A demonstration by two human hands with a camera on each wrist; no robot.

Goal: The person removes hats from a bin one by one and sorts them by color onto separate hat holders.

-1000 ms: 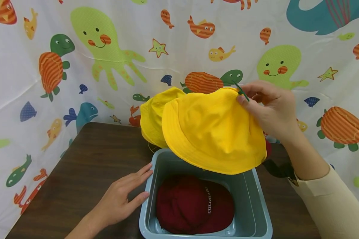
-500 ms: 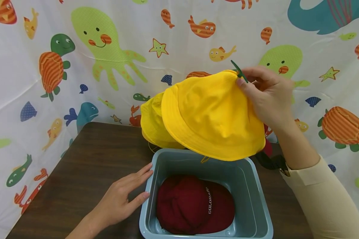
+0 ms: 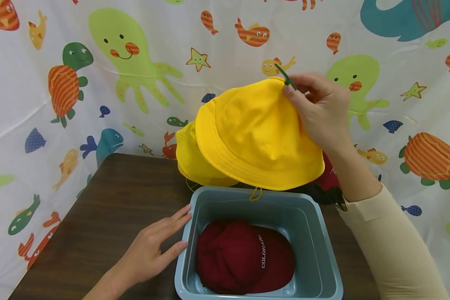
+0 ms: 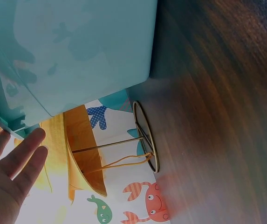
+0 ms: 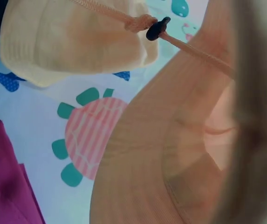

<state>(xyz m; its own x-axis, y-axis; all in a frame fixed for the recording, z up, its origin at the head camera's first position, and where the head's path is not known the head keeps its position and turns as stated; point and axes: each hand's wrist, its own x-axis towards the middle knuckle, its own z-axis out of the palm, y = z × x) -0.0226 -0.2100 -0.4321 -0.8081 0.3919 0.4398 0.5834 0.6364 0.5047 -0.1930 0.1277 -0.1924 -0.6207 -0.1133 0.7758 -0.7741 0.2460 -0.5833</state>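
Observation:
My right hand (image 3: 318,108) pinches a yellow bucket hat (image 3: 262,137) by its crown, near a green strip (image 3: 285,77) at the top. The hat hangs tilted above the far rim of a light blue bin (image 3: 331,258), with a cord loop (image 3: 256,194) dangling below its brim. In the right wrist view the brim (image 5: 133,168) fills the middle, and the hand is out of sight. Fingers fairly straight, my left hand (image 3: 150,246) touches the bin's left rim; the left wrist view shows that hand (image 4: 7,182) there too. A maroon cap (image 3: 243,258) lettered COLORADO lies inside the bin.
Behind the bin, another yellow hat (image 3: 195,158) sits on a wire stand (image 4: 145,135), partly covered by the held one. A dark red item (image 3: 328,177) stands at the back right. The dark wooden table (image 3: 135,196) ends at a sea-animal curtain (image 3: 217,37).
My right hand has raised the yellow bucket hat and shifted it slightly left and toward the back, uncovering more of the bin. The left hand has stayed on the rim.

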